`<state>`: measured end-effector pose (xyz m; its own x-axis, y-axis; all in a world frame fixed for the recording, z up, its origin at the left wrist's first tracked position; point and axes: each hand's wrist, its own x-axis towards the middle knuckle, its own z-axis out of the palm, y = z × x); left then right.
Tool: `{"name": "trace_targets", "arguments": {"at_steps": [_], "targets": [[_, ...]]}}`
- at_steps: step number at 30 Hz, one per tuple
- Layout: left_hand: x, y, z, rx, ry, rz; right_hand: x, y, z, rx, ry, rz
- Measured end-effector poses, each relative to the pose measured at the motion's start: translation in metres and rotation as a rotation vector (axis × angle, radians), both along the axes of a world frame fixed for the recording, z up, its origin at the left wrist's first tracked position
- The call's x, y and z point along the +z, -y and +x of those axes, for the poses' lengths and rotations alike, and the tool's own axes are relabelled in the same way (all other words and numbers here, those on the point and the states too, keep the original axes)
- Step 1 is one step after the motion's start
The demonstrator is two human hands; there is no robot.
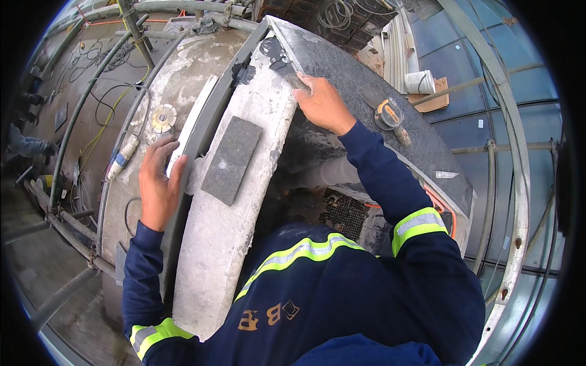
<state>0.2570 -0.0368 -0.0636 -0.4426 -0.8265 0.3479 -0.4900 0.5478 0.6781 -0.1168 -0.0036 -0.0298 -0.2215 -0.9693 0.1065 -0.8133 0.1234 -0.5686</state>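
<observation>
My left hand (160, 180) rests at the edge of a long, dark grey slab (198, 137) with a pale strip along it, its thumb and fingers apart. My right hand (326, 105) is closed at the far edge of a whitish, rough ledge (204, 268). A grey, flat shape shows by its fingertips, but what they grip is hidden. On the ledge between my hands lies a rectangular dark grey stone piece (232, 160). Black patches (274, 50) mark the ledge's far end.
An angle grinder (124, 157) with a round disc (163, 118) lies left. On the dark stone top at right are a trowel (401, 135) and a roll of tape (389, 114). Beyond stand a white bucket (419, 82) and cardboard (431, 97). Scaffold pipes (516, 122) surround me; a person (27, 144) is far left.
</observation>
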Motion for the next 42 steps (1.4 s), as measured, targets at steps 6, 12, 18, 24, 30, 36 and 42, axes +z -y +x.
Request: {"name": "trace_targets", "arguments": {"at_steps": [6,12,18,24,30,36,42], "targets": [[0.001,0.0,0.0,0.003,0.003,0.014,-0.005,0.031,-0.006,-0.041,-0.005,0.006],[0.003,-0.001,-0.001,0.009,0.002,0.024,-0.007,0.051,-0.007,-0.076,0.016,0.0],[0.001,-0.001,-0.001,0.009,0.003,0.001,0.002,0.066,-0.003,-0.113,0.048,0.067],[0.001,-0.002,0.001,0.021,-0.009,0.017,0.005,0.078,0.003,-0.143,0.036,0.05],[0.0,-0.001,0.001,0.007,0.002,-0.029,-0.011,0.074,-0.013,-0.024,-0.042,-0.05],[-0.001,-0.003,0.003,0.011,-0.017,-0.012,0.013,0.016,0.0,0.038,-0.089,-0.047],[0.0,-0.003,0.002,0.009,-0.04,0.028,0.022,-0.006,-0.003,0.006,-0.055,0.097]]}}
